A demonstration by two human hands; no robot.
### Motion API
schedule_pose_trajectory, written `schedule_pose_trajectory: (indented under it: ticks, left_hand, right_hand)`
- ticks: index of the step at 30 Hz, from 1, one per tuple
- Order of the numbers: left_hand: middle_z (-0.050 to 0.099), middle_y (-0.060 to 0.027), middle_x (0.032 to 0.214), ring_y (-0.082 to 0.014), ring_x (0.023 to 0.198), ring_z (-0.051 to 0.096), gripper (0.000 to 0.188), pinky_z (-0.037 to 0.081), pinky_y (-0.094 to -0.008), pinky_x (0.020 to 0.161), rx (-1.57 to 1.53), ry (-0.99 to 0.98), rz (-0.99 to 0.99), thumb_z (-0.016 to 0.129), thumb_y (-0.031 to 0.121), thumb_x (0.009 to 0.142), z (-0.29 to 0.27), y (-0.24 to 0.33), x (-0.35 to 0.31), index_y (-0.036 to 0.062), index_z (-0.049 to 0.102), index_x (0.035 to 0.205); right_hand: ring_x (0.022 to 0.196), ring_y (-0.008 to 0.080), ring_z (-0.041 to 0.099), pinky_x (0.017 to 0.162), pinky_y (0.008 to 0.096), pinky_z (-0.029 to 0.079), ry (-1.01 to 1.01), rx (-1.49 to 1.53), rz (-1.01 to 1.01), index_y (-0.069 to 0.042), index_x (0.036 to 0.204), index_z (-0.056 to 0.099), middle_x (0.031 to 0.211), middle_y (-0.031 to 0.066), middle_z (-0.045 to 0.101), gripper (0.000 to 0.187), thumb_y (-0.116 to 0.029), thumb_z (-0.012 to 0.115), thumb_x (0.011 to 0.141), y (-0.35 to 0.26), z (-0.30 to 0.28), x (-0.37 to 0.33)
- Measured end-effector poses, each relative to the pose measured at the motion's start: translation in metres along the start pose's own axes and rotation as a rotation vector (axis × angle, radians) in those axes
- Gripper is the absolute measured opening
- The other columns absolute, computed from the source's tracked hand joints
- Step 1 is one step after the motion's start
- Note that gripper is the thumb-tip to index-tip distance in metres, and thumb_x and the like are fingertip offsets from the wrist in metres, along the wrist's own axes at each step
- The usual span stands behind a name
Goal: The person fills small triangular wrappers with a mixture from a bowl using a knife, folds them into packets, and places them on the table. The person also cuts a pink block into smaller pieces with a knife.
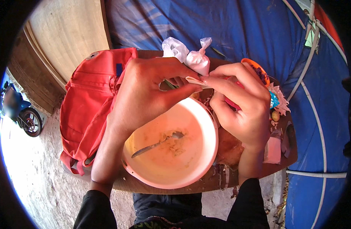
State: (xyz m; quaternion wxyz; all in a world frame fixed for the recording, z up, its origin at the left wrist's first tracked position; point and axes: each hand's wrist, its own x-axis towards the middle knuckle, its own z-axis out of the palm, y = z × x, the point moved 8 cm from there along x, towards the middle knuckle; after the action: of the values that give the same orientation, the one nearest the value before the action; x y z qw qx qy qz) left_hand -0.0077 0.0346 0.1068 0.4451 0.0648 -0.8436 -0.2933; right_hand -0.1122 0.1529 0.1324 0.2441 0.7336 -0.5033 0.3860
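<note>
Here the left hand (152, 89) and right hand (240, 99) pinch a pale strip (194, 81) together above the bowl (206, 152), likely so scraps drop beside the spoon (158, 144).

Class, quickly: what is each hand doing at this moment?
Left hand: closed, pinching one end of a small pale strip over the bowl.
Right hand: closed, pinching its other end.
</note>
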Motion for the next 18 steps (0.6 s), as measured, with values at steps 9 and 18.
schedule_pose_trajectory:
  ticks: [9, 18]
  left_hand:
    - [0.077, -0.011, 0.087, -0.0165, 0.076, 0.074, 0.017, 0.056, -0.0276, 0.069, -0.128, 0.01, 0.022, 0.081, 0.005, 0.082, 0.001, -0.002, 0.0, 0.0038, 0.08, 0.098]
    - [0.076, -0.0077, 0.085, -0.0095, 0.078, 0.071, 0.014, 0.055, -0.023, 0.07, -0.614, -0.019, -0.266, 0.071, 0.005, 0.096, 0.011, -0.02, -0.003, -0.0039, 0.076, 0.106]
  right_hand:
    - [0.084, 0.0236, 0.07, 0.073, 0.0312, 0.054, 0.023, 0.233, 0.102, 0.006, 0.098, 0.073, 0.097, 0.0141, 0.071, 0.022, 0.011, 0.07, 0.077, 0.012, -0.001, -0.001]
    - [0.095, 0.0119, 0.07, 0.084, 0.0258, 0.055, -0.085, 0.617, 0.535, 0.005, 0.105, 0.071, 0.1, 0.0079, 0.075, 0.02, 0.005, 0.079, 0.086, 0.035, 0.015, -0.016]
